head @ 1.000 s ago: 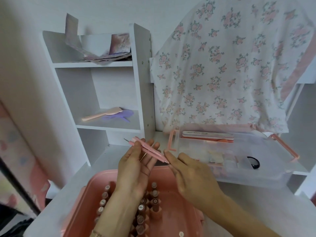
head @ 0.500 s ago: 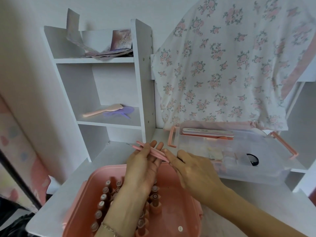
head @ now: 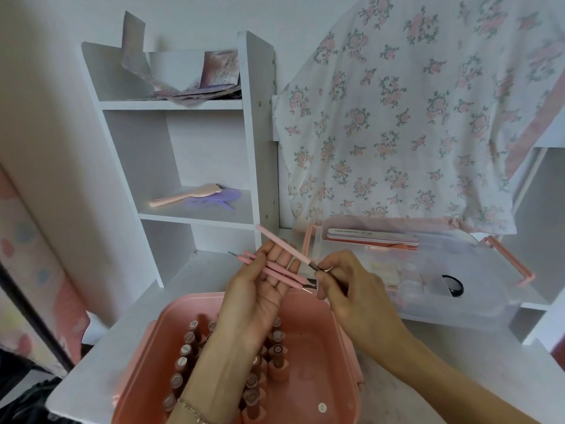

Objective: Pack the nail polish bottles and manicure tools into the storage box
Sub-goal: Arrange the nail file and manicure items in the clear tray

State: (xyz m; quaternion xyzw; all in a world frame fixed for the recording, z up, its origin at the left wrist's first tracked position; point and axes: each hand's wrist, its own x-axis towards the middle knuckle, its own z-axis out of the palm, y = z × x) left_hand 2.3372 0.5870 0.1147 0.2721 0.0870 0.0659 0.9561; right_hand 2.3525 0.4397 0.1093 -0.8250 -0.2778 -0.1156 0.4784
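Sorting pink manicure tools over the pink storage box, one tool now lifted out of the bunch.

On the left, my left hand (head: 265, 281) lies palm up, fingers nearly straight, cradling the pink tools (head: 269, 268) above the storage box (head: 308, 359), where the nail polish bottles (head: 186, 350) already stand in rows. A moment ago all the tools lay together across these fingers; now my right hand (head: 351, 289) pinches one pink brush (head: 286, 245) by its dark tip and has tilted it up, apart from the rest. I judge it goes next into the clear tray (head: 477, 289) on the right.
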